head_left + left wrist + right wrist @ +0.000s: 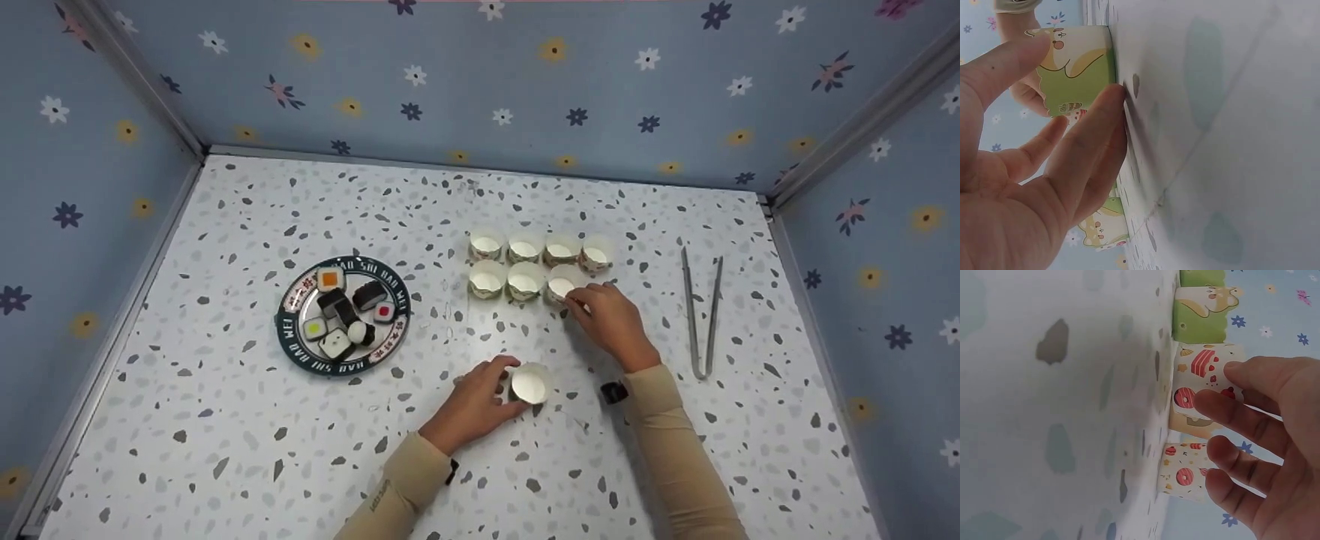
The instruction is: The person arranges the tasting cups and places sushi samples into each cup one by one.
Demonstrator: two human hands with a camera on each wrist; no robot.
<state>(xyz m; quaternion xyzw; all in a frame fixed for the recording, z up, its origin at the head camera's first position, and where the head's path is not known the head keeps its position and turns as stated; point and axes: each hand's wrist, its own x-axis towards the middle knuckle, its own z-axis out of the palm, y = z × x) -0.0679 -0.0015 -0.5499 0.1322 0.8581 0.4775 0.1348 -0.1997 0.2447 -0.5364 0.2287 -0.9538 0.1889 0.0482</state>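
Observation:
My left hand (471,403) holds a paper baking cup (530,384) near the table's middle, thumb and fingers around its left side. In the left wrist view this cup (1081,79) shows a green and cream animal print and stands on the table. My right hand (613,324) pinches another paper baking cup (561,287) at the right end of the front row. The right wrist view shows cake and doughnut pictures on that cup (1203,377), with the thumb (1238,373) and forefinger against it. More baking cups (523,249) stand in two rows.
On the left, a round plate (289,341) with a dark lettered rim carries several sushi pieces (330,279). Metal tongs (691,315) lie spread on the right. Flowered panels (487,82) enclose the speckled table (225,420) at the back and sides.

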